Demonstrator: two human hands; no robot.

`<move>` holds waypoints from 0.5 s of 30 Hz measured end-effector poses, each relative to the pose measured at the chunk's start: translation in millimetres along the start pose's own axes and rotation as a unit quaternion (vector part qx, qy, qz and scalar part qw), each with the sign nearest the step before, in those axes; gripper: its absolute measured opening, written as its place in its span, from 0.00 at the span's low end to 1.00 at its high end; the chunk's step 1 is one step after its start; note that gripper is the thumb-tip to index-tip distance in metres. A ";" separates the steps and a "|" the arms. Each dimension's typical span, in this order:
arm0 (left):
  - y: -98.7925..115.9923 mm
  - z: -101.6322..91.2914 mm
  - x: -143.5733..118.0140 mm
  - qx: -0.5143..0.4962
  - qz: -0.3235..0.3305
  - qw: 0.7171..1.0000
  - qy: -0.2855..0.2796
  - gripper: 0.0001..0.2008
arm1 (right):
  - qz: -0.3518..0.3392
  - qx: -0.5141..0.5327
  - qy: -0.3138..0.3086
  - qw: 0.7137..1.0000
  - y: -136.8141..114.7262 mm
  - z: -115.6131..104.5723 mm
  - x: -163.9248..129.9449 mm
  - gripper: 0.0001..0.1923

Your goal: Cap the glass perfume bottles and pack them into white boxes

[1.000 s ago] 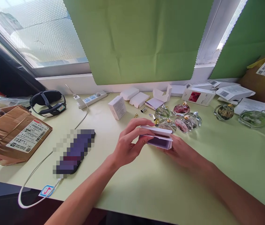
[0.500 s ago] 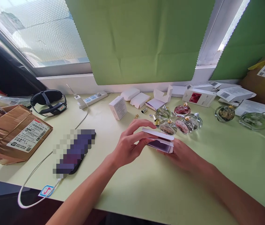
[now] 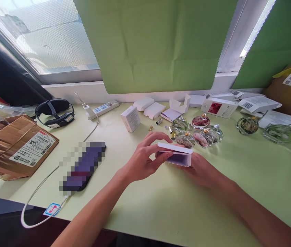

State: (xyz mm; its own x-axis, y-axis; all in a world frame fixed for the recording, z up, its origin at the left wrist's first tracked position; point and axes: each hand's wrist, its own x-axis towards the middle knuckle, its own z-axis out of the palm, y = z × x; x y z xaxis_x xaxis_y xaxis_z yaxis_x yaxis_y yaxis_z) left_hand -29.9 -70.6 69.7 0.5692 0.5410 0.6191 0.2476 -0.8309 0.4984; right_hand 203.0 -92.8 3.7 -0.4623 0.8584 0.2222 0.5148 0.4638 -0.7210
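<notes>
Hands meet at centre frame over a green table (image 3: 160, 206): the left hand (image 3: 141, 161) pinches the near end of a small white box (image 3: 175, 153) between thumb and fingers, while the right hand (image 3: 200, 168) cups it from below. Glass bottles (image 3: 199, 132) cluster just behind; a phone (image 3: 83, 166) lies at left, a cardboard parcel (image 3: 14, 144) far left.

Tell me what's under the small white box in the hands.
Under the white box the right hand supports it from below; the left hand grips its near end. The box's contents are hidden.
</notes>
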 end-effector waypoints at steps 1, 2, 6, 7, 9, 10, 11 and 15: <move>-0.3 -0.4 -0.2 0.004 -0.003 1.000 -0.001 0.08 | -0.002 -0.006 -0.015 1.000 0.5 -0.2 0.1 0.23; -0.7 -1.2 -0.3 0.008 -0.005 1.000 -0.004 0.08 | -0.003 -0.012 -0.026 1.000 0.7 -0.5 0.1 0.23; 0.1 -7.5 0.6 0.019 -0.028 0.999 -0.023 0.07 | -0.003 -0.018 -0.031 0.999 -2.4 -2.5 -0.1 0.22; 1.4 -9.6 1.0 0.019 -0.031 0.999 -0.030 0.08 | -0.002 -0.019 -0.034 0.999 -3.5 -3.1 -0.1 0.22; 5.3 -13.6 2.1 0.018 -0.030 0.999 -0.041 0.11 | 0.004 -0.023 -0.038 0.999 -4.7 -3.8 -0.2 0.22; 7.4 -15.2 2.6 0.018 -0.028 0.998 -0.046 0.13 | 0.006 -0.027 -0.039 0.999 -4.5 -3.7 -0.3 0.22; 9.4 -16.4 3.1 0.017 -0.027 0.998 -0.049 0.14 | 0.006 -0.031 -0.038 0.999 -3.8 -3.3 -0.4 0.21; 11.8 -15.6 3.7 0.017 -0.026 0.998 -0.057 0.15 | 0.008 -0.032 -0.035 0.999 -0.9 -0.8 -0.9 0.18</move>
State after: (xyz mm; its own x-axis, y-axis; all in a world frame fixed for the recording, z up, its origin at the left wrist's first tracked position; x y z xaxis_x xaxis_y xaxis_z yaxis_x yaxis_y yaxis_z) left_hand -37.1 -76.3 87.3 0.6393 0.5676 0.5189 0.3049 -0.8065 0.5066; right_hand 203.6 -93.8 4.7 -0.5015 0.8497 0.1626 0.5673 0.4650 -0.6797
